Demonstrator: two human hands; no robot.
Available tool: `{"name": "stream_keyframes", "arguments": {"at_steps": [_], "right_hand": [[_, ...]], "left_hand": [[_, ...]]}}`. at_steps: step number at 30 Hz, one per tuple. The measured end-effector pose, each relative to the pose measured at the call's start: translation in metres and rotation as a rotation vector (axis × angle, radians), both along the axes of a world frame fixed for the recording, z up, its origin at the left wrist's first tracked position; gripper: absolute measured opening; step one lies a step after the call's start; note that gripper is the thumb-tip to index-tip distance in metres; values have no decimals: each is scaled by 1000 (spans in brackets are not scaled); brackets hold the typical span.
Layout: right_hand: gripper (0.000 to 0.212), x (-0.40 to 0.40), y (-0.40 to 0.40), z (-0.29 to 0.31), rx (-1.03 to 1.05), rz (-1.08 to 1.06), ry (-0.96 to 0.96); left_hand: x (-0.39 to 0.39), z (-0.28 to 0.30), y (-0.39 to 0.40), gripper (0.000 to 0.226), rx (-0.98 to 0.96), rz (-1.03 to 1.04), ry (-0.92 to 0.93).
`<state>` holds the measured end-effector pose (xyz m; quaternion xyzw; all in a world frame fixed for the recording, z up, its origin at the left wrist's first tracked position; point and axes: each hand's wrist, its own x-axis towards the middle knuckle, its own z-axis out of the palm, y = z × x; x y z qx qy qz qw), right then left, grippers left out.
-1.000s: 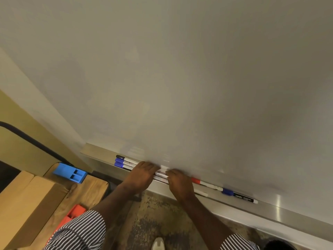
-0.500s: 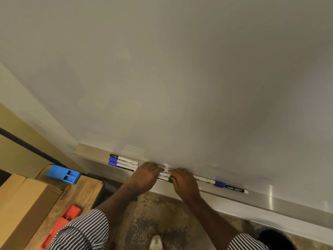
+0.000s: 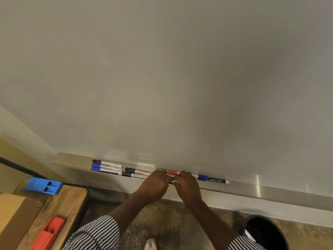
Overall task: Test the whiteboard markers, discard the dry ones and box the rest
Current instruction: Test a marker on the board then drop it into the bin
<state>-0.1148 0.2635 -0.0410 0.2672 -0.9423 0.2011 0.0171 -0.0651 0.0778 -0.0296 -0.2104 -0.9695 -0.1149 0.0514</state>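
Both forearms are bare; short sleeves [image 3: 95, 231] of navy-and-white pinstripe cover the upper arms; a white shoe toe [image 3: 151, 244] shows below.

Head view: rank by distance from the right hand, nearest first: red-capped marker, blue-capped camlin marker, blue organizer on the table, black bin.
From the right hand:
1. red-capped marker, on the tray between the hands, at the fingertips.
2. blue-capped camlin marker, on the tray just to the right.
3. black bin, on the floor, lower right.
4. blue organizer, on the table, far left.
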Motion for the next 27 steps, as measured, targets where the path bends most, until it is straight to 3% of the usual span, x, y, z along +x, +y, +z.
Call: {"name": "stream_keyframes", "arguments": {"at_steps": [8,12,17,20,23,27], "right_hand": [[9,-7,18,-5,-44,13,-170],[10,-5,18,14,-217,22,-262],[4,-10,17,54,-383,-9,-611],[14,-11,23,82,-450,77,-783],[27,-10,30,114,-483,148,-935],[36,2,36,144,-779,158,-1101]], "left_hand": [[4,11,3,36,-12,2,-32],[4,20,-5,33,87,14,2],[10,41,-17,35,371,183,-81],[17,54,-23,18,558,216,-172],[25,69,-19,16,806,299,-269],[36,95,-10,23,1176,373,-382]]}}
